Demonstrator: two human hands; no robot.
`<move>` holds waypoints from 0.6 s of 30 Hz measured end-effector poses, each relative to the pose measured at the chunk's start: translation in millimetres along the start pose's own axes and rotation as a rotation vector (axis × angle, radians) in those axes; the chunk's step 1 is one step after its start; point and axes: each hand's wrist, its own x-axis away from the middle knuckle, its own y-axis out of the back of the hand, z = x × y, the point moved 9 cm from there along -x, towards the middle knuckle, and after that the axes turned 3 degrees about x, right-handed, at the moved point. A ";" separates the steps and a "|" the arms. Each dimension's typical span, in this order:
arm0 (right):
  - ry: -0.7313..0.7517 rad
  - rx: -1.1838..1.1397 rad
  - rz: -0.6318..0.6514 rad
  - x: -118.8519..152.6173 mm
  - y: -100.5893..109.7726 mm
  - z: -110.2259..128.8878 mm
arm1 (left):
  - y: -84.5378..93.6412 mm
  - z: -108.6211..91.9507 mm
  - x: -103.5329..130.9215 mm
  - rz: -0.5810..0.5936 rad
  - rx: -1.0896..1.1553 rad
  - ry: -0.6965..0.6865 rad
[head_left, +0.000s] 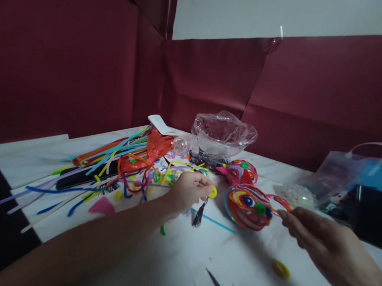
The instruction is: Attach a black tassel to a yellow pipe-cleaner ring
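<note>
Head view: we see a white tabletop point(203, 256) walled by dark red sheets point(69, 58) below a pale wall point(283, 12). Our left hand point(190, 190), near the middle, pinches a yellow ring point(213, 192) with a dark tassel point(198, 215). Our right hand point(327, 246), at the right edge, has its fingers closed on a thin strand from the coiled pipe-cleaner face point(248, 206). Loose pipe cleaners point(112, 164) litter the far left corner.

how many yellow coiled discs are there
3: one pinched in the left hand as a yellow disc, one on the table near the right hand at, one by the pipe cleaners. More may be hidden.
</note>
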 end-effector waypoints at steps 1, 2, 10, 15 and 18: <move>0.001 -0.003 -0.022 -5.1 3.1 -2.6 | -3.1 4.4 1.4 0.014 -0.012 0.014; 0.008 -0.002 -0.040 -10.3 4.8 -4.4 | -6.5 9.3 3.0 0.029 -0.019 0.032; 0.102 -0.050 0.184 -37.0 -49.3 -6.9 | -32.1 46.9 13.4 0.177 -0.080 0.088; 0.079 -0.018 0.191 -42.7 -65.8 -8.2 | -37.9 60.4 20.3 0.215 -0.217 0.051; 0.062 -0.085 0.178 -41.7 -61.9 -6.4 | -40.2 64.7 25.0 0.226 -0.296 0.045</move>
